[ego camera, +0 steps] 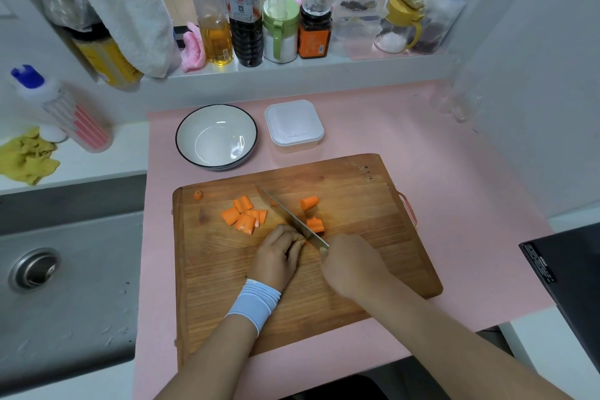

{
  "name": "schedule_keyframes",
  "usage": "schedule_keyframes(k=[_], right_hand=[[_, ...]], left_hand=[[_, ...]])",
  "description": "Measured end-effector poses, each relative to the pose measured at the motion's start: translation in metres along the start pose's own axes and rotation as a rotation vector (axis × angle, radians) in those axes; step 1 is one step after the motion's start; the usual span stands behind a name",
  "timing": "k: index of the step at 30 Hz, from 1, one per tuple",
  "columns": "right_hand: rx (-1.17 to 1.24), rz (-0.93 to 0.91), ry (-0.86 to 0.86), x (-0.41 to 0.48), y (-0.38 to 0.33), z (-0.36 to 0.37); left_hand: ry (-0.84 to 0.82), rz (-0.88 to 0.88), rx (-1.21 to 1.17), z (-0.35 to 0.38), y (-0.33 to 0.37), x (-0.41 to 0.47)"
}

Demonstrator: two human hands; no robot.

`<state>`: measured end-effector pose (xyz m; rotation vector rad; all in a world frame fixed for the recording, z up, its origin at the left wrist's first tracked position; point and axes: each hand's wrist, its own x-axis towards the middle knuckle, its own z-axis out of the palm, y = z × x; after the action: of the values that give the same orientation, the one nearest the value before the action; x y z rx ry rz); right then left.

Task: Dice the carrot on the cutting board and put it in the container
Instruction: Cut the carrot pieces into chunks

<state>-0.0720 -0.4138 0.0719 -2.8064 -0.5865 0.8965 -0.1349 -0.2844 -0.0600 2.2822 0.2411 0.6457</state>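
— How many carrot chunks [231, 216] lie beyond the left hand [277, 253]?
— Four in a cluster, as far as I can tell, plus one small end piece [198, 195] farther left.
— And beyond the right hand [350, 266]?
— Two carrot pieces [309, 202], across the one knife [285, 216].
— What else?
— One cutting board [357, 204], one bowl [217, 136] and one lidded container [293, 125], past both hands.

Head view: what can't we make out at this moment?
1. Head view: whatever lies under the left hand, covered by its curled fingers.
2. Head view: knife handle, buried in the right hand.
3. Head view: inside of the container, masked by its white lid.
4. Head view: bottle labels on the ledge, too small and blurred.
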Motion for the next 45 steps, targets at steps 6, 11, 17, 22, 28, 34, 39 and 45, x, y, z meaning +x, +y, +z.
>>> schedule_keyframes(k=[6, 11, 17, 22, 28, 34, 39, 45], right_hand=[[0.019, -0.008, -0.002, 0.002, 0.002, 0.003], [0.020, -0.024, -0.008, 0.007, 0.003, 0.005], [0.029, 0.007, 0.009, 0.011, 0.002, 0.012], [0.029, 0.015, 0.042, 0.011, 0.004, 0.021], [0.062, 0.004, 0.029, 0.011, 0.007, 0.019], [0.141, 0.010, -0.054, 0.004, 0.022, 0.007], [0.211, -0.070, -0.043, 0.003, 0.029, -0.007], [-0.041, -0.226, 0.137, 0.013, 0.028, -0.002]], left_hand=[[0.005, 0.001, 0.005, 0.000, 0.000, -0.001], [0.002, 0.012, 0.005, 0.001, -0.001, 0.000], [0.015, 0.016, 0.003, 0.002, -0.002, -0.001], [0.018, 0.018, 0.000, 0.002, -0.001, -0.001], [0.005, 0.017, 0.019, 0.002, -0.002, 0.000], [0.024, -0.102, 0.007, -0.001, 0.001, 0.007], [-0.010, -0.157, 0.003, -0.015, -0.003, 0.012], [0.153, -0.437, 0.028, -0.065, -0.021, 0.027]])
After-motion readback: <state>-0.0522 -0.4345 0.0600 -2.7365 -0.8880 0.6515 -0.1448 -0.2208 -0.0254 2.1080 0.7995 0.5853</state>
